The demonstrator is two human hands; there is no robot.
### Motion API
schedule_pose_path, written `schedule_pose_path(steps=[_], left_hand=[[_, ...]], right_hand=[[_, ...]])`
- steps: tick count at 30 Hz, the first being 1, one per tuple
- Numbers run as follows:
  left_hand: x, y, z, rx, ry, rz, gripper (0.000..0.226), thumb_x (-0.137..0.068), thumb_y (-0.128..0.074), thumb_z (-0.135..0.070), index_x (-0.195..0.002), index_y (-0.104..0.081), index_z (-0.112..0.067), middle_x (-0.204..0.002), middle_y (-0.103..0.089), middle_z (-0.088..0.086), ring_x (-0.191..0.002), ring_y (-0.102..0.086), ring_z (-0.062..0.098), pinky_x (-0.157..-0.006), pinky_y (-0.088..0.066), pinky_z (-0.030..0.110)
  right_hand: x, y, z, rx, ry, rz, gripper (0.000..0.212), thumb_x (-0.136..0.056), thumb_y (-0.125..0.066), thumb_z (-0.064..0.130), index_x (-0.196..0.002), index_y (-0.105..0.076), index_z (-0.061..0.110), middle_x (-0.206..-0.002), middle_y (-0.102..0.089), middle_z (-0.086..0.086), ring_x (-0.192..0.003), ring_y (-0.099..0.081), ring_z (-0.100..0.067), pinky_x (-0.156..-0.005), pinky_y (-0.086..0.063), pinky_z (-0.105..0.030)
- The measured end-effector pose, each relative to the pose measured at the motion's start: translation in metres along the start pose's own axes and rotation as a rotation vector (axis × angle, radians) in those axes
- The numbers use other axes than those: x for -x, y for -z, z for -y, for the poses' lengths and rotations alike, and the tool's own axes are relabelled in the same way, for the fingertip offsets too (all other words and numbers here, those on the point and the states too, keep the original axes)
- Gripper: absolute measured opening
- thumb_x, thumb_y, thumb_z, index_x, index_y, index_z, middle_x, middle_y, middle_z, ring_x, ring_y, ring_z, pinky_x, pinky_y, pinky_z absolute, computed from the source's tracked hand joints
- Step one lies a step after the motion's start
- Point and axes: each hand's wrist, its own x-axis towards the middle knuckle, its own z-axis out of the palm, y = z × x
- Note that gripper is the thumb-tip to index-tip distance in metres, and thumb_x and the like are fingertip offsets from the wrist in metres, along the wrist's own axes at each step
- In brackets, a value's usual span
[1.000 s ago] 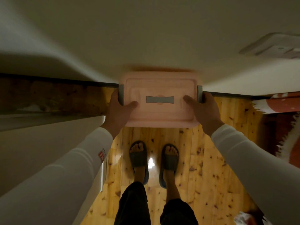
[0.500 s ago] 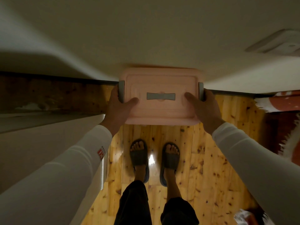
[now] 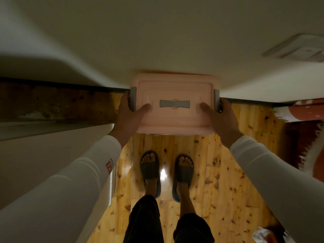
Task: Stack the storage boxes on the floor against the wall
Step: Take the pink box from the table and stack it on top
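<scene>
A pink storage box (image 3: 175,88) with a grey lid handle and grey side latches is seen from above, held in front of me close to the pale wall (image 3: 157,41). My left hand (image 3: 128,118) grips its left end, thumb on the lid. My right hand (image 3: 221,120) grips its right end the same way. What lies under the box is hidden by it.
My feet in grey slippers (image 3: 166,171) stand on the knotty wooden floor (image 3: 228,172). A white furniture surface (image 3: 43,155) runs along my left. A red and white rug (image 3: 308,137) lies at the right. A wall socket plate (image 3: 298,48) sits upper right.
The box and both hands have shifted slightly away from me toward the wall. Both grips are unchanged.
</scene>
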Motion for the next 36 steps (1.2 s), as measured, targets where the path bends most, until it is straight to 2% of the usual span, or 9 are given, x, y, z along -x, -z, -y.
schedule_pose_path(steps=[4, 9, 13, 17, 23, 26, 30, 32, 36], left_hand=[[0.004, 0.005, -0.001, 0.02, 0.017, 0.012, 0.084, -0.083, -0.071, -0.036, -0.151, -0.023, -0.028, -0.146, -0.042, -0.002, -0.126, -0.045, 0.017, -0.093, -0.042, 0.035], [0.016, 0.015, -0.008, 0.025, 0.013, -0.006, 0.083, -0.085, -0.07, -0.035, -0.152, -0.021, -0.027, -0.151, -0.037, -0.001, -0.132, -0.039, 0.017, -0.092, -0.037, 0.031], [0.029, 0.024, -0.017, 0.044, -0.006, -0.035, 0.082, -0.087, -0.068, -0.035, -0.152, -0.019, -0.024, -0.152, -0.034, 0.001, -0.121, -0.034, 0.007, -0.092, -0.032, 0.028], [0.046, 0.031, -0.032, 0.063, -0.026, -0.032, 0.082, -0.087, -0.066, -0.04, -0.152, -0.018, -0.025, -0.156, -0.029, 0.0, -0.136, -0.032, 0.013, -0.095, -0.031, 0.029], [0.081, 0.043, -0.056, 0.021, -0.123, 0.045, 0.08, -0.089, -0.063, -0.043, -0.152, -0.018, -0.025, -0.156, -0.029, -0.003, -0.135, -0.031, 0.011, -0.096, -0.03, 0.028], [0.101, 0.049, -0.074, 0.036, -0.136, 0.097, 0.078, -0.088, -0.063, -0.042, -0.152, -0.022, -0.024, -0.147, -0.038, -0.008, -0.131, -0.036, 0.009, -0.097, -0.033, 0.027], [0.132, 0.057, -0.102, -0.013, -0.209, 0.142, 0.058, -0.09, -0.063, -0.036, -0.142, -0.038, -0.029, -0.106, -0.04, -0.036, -0.112, -0.04, -0.001, -0.079, -0.034, 0.011], [0.151, 0.066, -0.119, -0.038, -0.249, 0.166, 0.055, -0.09, -0.063, -0.037, -0.14, -0.04, -0.03, -0.113, -0.042, -0.029, -0.118, -0.039, 0.002, -0.088, -0.033, 0.016], [0.18, 0.084, -0.153, -0.151, -0.309, 0.211, 0.068, -0.089, -0.06, -0.047, -0.148, -0.031, -0.027, -0.148, -0.036, -0.009, -0.136, -0.033, 0.012, -0.102, -0.028, 0.026]], right_hand=[[0.006, 0.005, 0.002, -0.01, -0.005, -0.002, 0.063, -0.085, -0.067, 0.045, -0.137, -0.045, 0.019, -0.126, -0.056, 0.002, -0.107, -0.056, -0.02, -0.086, -0.052, -0.038], [0.02, 0.011, 0.006, -0.043, 0.0, -0.011, 0.063, -0.086, -0.067, 0.042, -0.14, -0.044, 0.02, -0.129, -0.057, 0.002, -0.111, -0.056, -0.018, -0.082, -0.049, -0.033], [0.033, 0.021, 0.006, -0.044, -0.031, -0.04, 0.077, -0.084, -0.069, 0.044, -0.148, -0.034, 0.021, -0.14, -0.05, -0.001, -0.117, -0.052, -0.018, -0.093, -0.05, -0.041], [0.053, 0.031, 0.011, -0.02, -0.02, -0.051, 0.08, -0.083, -0.069, 0.046, -0.149, -0.03, 0.021, -0.142, -0.048, 0.0, -0.111, -0.046, -0.012, -0.084, -0.047, -0.034], [0.095, 0.043, 0.034, 0.018, 0.027, -0.046, 0.078, -0.084, -0.067, 0.047, -0.148, -0.031, 0.022, -0.143, -0.048, 0.0, -0.12, -0.047, -0.015, -0.085, -0.045, -0.034], [0.118, 0.05, 0.052, 0.017, 0.056, -0.039, 0.078, -0.085, -0.066, 0.047, -0.149, -0.03, 0.021, -0.145, -0.045, -0.001, -0.124, -0.047, -0.016, -0.087, -0.043, -0.033], [0.15, 0.057, 0.08, 0.005, 0.117, -0.027, 0.078, -0.085, -0.067, 0.047, -0.149, -0.03, 0.022, -0.145, -0.046, 0.0, -0.122, -0.046, -0.014, -0.09, -0.043, -0.032], [0.171, 0.06, 0.096, 0.027, 0.17, -0.016, 0.077, -0.085, -0.067, 0.047, -0.148, -0.031, 0.022, -0.144, -0.047, 0.001, -0.119, -0.045, -0.01, -0.092, -0.043, -0.032], [0.204, 0.069, 0.132, 0.048, 0.272, 0.001, 0.08, -0.082, -0.066, 0.052, -0.148, -0.032, 0.025, -0.145, -0.047, 0.003, -0.123, -0.047, -0.011, -0.098, -0.043, -0.034]])
